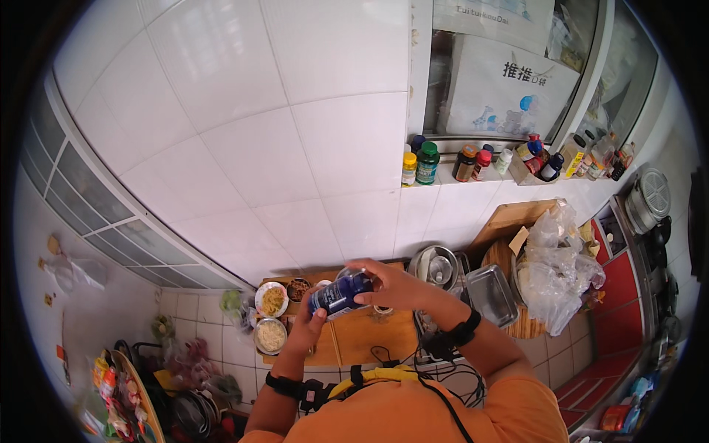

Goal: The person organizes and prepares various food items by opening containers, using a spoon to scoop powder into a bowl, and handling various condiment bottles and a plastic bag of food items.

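A dark blue bottle (pixel 337 294) with a printed label lies tilted between both hands, above a wooden table (pixel 368 332). My left hand (pixel 306 325) is wrapped around its lower end, thumb on the label. My right hand (pixel 390 285) grips the bottle at its cap end, with thumb and fingers around it. Under and beside my left hand are a plate of yellowish shredded food (pixel 272 299), a bowl of pale shreds (pixel 271 335) and a bowl of brown pieces (pixel 299 289). A pair of chopsticks (pixel 336 343) lies on the table.
Several supplement bottles (pixel 427 163) line the window ledge. To the right are a metal pot (pixel 435 266), a rectangular steel tray (pixel 492 295) and plastic bags (pixel 554 277) on a wooden board. Black cables (pixel 462 382) hang near the table's front right. A white tiled wall (pixel 332 144) stands behind.
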{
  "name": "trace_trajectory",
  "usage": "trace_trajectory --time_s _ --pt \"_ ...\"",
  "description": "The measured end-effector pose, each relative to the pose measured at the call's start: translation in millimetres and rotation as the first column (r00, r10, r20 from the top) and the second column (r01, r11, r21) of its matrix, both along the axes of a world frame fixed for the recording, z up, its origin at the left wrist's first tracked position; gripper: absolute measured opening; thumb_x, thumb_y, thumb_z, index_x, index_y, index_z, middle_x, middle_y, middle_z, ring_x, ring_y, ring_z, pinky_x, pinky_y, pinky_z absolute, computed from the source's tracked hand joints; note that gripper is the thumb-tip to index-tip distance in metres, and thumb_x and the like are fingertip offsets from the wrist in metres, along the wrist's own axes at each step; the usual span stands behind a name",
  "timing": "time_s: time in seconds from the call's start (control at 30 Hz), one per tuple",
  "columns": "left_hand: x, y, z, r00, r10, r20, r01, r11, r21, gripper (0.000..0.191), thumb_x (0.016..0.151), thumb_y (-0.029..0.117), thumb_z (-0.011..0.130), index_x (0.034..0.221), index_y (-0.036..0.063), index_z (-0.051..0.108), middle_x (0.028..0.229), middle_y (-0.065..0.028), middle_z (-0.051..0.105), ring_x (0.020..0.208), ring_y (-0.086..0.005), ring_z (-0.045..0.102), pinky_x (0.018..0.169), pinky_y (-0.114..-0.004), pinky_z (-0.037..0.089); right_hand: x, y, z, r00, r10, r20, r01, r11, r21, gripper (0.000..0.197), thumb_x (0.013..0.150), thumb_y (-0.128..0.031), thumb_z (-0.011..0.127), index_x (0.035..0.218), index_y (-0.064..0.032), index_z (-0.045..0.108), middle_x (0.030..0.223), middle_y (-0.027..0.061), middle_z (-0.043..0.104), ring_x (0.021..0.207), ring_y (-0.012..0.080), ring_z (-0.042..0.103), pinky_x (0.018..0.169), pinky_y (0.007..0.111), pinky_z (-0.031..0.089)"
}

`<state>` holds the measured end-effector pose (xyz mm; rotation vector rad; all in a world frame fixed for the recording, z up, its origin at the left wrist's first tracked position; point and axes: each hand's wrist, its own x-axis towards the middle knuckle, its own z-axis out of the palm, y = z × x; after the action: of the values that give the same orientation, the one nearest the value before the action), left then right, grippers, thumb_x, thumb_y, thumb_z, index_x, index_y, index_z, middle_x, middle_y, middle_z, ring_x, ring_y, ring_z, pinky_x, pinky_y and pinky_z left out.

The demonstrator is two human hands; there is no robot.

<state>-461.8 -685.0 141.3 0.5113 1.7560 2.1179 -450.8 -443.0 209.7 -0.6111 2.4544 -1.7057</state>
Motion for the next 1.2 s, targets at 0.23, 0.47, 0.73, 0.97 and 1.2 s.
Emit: trace_trajectory --time_s 0.23,0.47,0.73,0.97,1.2 --pt "-8 38 -8 0.985 -0.044 -0.169 0.026 0.994 -0.110 0.058 0.081 0.020 0.069 0.127 0.0056 0.035 0.113 -0.0061 0.046 0.097 -0.0133 0.046 0.084 -0.027 0.041 5 34 -6 0.839 -0.167 0.518 0.214 0.976 -0.032 0.056 0.087 -0.045 0.056 0.103 0.0082 0.055 0.063 0.0058 0.055 0.045 0.0090 0.051 0.042 0.022 0.042" --pt "-18 77 -32 0.982 -0.121 -0.148 0.097 0.983 -0.159 0.055 0.085 0.017 0.062 0.129 0.0044 0.033 0.109 -0.0067 0.048 0.096 -0.0134 0.048 0.082 -0.027 0.042 0 72 -26 0.861 -0.322 0.394 0.340 0.940 0.023 0.054 0.086 -0.047 0.057 0.102 0.0044 0.057 0.065 0.0065 0.058 0.048 0.0098 0.054 0.045 0.023 0.043" --pt "-24 -2 -85 0.708 0.212 0.674 -0.105 0.975 -0.196 0.017 0.090 0.023 0.050 0.091 0.0075 0.055 0.071 -0.0003 0.049 0.061 -0.0110 0.045 0.055 -0.026 0.039 -59 198 15 0.536 -0.645 -0.545 0.837 0.489 0.244 0.042 0.072 -0.025 0.070 0.104 -0.0062 0.052 0.092 0.0174 0.060 0.080 0.0356 0.061 0.069 0.042 0.050" --pt "39 -88 -116 0.390 0.342 0.855 -0.408 0.897 -0.172 0.010 0.086 0.017 0.053 0.081 0.0086 0.052 0.068 -0.0013 0.045 0.061 -0.0152 0.045 0.056 -0.027 0.039 -138 256 9 0.595 -0.518 -0.614 0.804 0.406 0.435 0.046 0.070 -0.012 0.066 0.113 -0.0079 0.049 0.104 0.0209 0.051 0.089 0.0394 0.058 0.073 0.044 0.050" --pt "89 -111 -116 0.236 0.450 0.861 -0.680 0.710 -0.185 0.011 0.086 0.014 0.049 0.080 0.0053 0.050 0.069 -0.0046 0.051 0.063 -0.0179 0.049 0.058 -0.030 0.043 -198 289 -9 0.666 -0.542 -0.512 0.743 0.421 0.521 0.045 0.070 -0.003 0.062 0.114 -0.0120 0.053 0.109 0.0211 0.050 0.095 0.0414 0.055 0.079 0.046 0.047"
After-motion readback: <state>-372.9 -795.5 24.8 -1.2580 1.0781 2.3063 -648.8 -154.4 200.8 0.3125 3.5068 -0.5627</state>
